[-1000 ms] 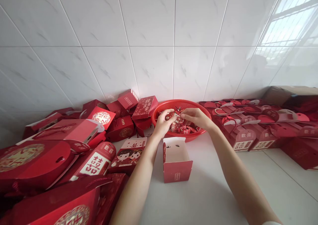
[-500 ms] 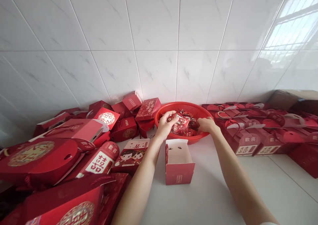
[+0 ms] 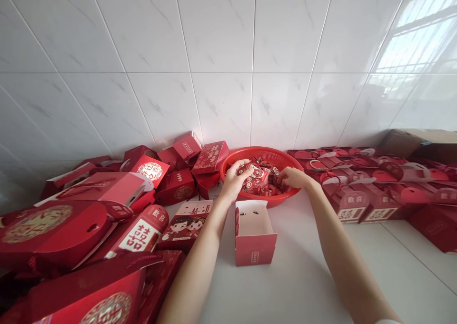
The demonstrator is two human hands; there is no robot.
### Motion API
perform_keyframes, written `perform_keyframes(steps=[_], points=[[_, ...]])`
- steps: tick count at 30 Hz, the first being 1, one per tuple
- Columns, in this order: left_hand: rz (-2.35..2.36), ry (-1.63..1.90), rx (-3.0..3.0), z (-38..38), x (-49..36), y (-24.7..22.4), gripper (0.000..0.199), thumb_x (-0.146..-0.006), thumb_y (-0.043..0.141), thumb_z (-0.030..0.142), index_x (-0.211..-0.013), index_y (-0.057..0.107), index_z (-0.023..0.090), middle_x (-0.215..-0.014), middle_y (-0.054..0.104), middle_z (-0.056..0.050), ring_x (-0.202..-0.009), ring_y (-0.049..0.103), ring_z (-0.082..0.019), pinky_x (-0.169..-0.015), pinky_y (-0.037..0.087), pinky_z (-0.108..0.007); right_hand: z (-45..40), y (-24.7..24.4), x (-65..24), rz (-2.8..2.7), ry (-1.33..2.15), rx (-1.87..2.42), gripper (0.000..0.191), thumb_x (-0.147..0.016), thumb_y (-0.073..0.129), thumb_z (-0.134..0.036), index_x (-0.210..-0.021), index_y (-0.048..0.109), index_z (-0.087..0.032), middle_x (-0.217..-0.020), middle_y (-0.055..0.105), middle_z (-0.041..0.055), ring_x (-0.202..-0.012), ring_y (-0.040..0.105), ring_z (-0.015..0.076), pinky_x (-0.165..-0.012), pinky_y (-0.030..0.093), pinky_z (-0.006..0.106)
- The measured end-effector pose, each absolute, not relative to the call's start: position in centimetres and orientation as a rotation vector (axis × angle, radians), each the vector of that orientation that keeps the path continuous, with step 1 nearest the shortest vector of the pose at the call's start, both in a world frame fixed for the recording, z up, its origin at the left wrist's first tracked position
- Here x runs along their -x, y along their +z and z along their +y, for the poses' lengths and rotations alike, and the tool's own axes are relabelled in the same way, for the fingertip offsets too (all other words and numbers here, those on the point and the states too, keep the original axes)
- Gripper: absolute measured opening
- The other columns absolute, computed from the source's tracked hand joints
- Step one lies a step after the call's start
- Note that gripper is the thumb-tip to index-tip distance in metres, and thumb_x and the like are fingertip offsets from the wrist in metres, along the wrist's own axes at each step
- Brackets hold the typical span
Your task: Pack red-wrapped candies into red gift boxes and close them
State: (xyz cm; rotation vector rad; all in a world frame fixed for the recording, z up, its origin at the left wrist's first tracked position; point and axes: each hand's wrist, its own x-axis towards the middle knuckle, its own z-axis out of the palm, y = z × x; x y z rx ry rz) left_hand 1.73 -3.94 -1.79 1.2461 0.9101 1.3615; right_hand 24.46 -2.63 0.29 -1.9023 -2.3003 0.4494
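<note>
A red plastic basket (image 3: 285, 158) against the wall holds many small red wrapped packets. Over its left side, my left hand (image 3: 236, 178) grips a red patterned packet (image 3: 257, 178) between thumb and fingers. My right hand (image 3: 294, 177) reaches over the basket's right side, its fingers bent down among the packets; the fingertips are partly hidden, and what they hold, if anything, is too small to make out. In front of the basket, between my forearms, a red box (image 3: 255, 248) stands with its top open, showing a pale inside.
Red gift boxes (image 3: 53, 228) are heaped at the left, one with two cartoon faces (image 3: 187, 224) beside my left forearm. Rows of closed red handled boxes (image 3: 357, 200) stand at the right. Behind them is a brown carton (image 3: 407, 143). A tiled wall (image 3: 221, 95) rises behind.
My right hand has shifted slightly left over the packets. My left hand stays on its packet. The whole view has slid a little to the left.
</note>
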Motion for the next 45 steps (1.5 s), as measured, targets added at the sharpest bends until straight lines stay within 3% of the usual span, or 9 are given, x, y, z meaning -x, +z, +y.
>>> perform_keyframes(steps=[4, 8, 12, 17, 24, 29, 33, 40, 45], points=[[0.897, 1.382, -1.273, -3.8, -1.7, -1.9, 0.034, -0.07, 0.083, 0.031, -0.101, 0.073, 0.022, -0.107, 0.072, -0.004, -0.092, 0.067, -0.019, -0.081, 0.052, -0.028, -2.7, 0.0, -25.0, -2.252, 0.625, 1.739, 0.043, -0.064, 0.049, 0.005, -0.085, 0.079, -0.018, -0.092, 0.079, 0.0016, -0.078, 0.072, 0.0152, -0.063, 0.051, 0.017], [0.889, 1.401, -1.31, -3.6, -1.7, -2.3, 0.034, -0.071, 0.081, 0.031, -0.102, 0.072, 0.022, -0.111, 0.071, -0.005, -0.095, 0.067, -0.02, -0.087, 0.052, -0.03, -2.6, -0.1, -25.1, -2.123, 0.618, 1.644, 0.023, -0.063, 0.057, 0.0, -0.068, 0.073, -0.016, -0.071, 0.075, 0.0031, -0.071, 0.07, 0.0188, -0.064, 0.052, 0.023], [0.887, 1.435, -1.361, -3.3, -1.7, -2.5, 0.032, -0.074, 0.079, 0.03, -0.105, 0.071, 0.023, -0.119, 0.069, -0.006, -0.108, 0.066, -0.024, -0.094, 0.051, -0.034, -2.9, 0.6, -24.9, -1.96, 0.528, 1.504, 0.005, -0.073, 0.062, -0.017, -0.074, 0.067, -0.017, -0.078, 0.074, 0.0048, -0.078, 0.068, 0.0208, -0.074, 0.053, 0.029], [0.849, 1.462, -1.47, -3.2, -1.7, -2.4, 0.032, -0.074, 0.078, 0.025, -0.105, 0.072, 0.024, -0.127, 0.068, -0.006, -0.127, 0.056, -0.026, -0.104, 0.044, -0.034, -4.5, 2.2, -24.0, -1.774, 0.724, 1.132, 0.022, -0.082, 0.064, -0.041, -0.083, 0.061, -0.019, -0.081, 0.072, 0.0042, -0.078, 0.068, 0.0197, -0.074, 0.053, 0.031], [0.787, 1.36, -1.584, -3.3, -1.5, -2.3, 0.025, -0.077, 0.076, 0.032, -0.099, 0.075, 0.021, -0.114, 0.074, -0.007, -0.116, 0.064, -0.028, -0.106, 0.044, -0.041, -5.2, 2.7, -21.6, -1.498, 0.857, 0.962, 0.031, -0.073, 0.076, -0.045, -0.077, 0.058, -0.02, -0.064, 0.066, -0.0013, -0.055, 0.058, 0.0126, -0.057, 0.048, 0.027], [0.777, 1.318, -1.587, -3.5, -1.2, -2.3, 0.042, -0.075, 0.079, 0.032, -0.115, 0.071, 0.023, -0.13, 0.069, -0.009, -0.127, 0.058, -0.029, -0.108, 0.043, -0.043, -4.7, 1.9, -20.4, -1.502, 0.854, 0.967, 0.033, -0.07, 0.076, -0.046, -0.072, 0.054, -0.021, -0.061, 0.064, -0.0017, -0.052, 0.06, 0.0143, -0.054, 0.049, 0.028], [0.798, 1.295, -1.599, -3.6, -1.0, -2.3, 0.044, -0.075, 0.08, 0.035, -0.116, 0.07, 0.022, -0.133, 0.067, -0.009, -0.13, 0.056, -0.03, -0.112, 0.04, -0.044, -4.5, 1.2, -19.9, -1.479, 0.691, 1.068, 0.029, -0.072, 0.072, -0.044, -0.07, 0.054, -0.021, -0.059, 0.062, -0.0015, -0.05, 0.061, 0.0154, -0.051, 0.047, 0.028], [0.746, 1.307, -1.453, -3.6, -1.3, -2.2, 0.046, -0.068, 0.081, 0.028, -0.113, 0.072, 0.022, -0.128, 0.069, -0.008, -0.123, 0.06, -0.031, -0.106, 0.045, -0.045, -4.8, 1.4, -19.6, -1.611, 0.655, 0.986, 0.032, -0.077, 0.07, -0.049, -0.074, 0.055, -0.021, -0.066, 0.067, 0.0007, -0.057, 0.063, 0.0164, -0.058, 0.051, 0.029], [0.717, 1.396, -1.241, -3.4, -1.5, -2.4, 0.047, -0.064, 0.079, 0.021, -0.11, 0.073, 0.026, -0.114, 0.074, -0.003, -0.097, 0.07, -0.025, -0.092, 0.053, -0.042, -3.9, 1.3, -22.3, -1.701, 0.602, 1.248, 0.026, -0.089, 0.057, -0.042, -0.1, 0.063, -0.019, -0.091, 0.075, 0.0068, -0.081, 0.071, 0.0197, -0.076, 0.056, 0.032]])
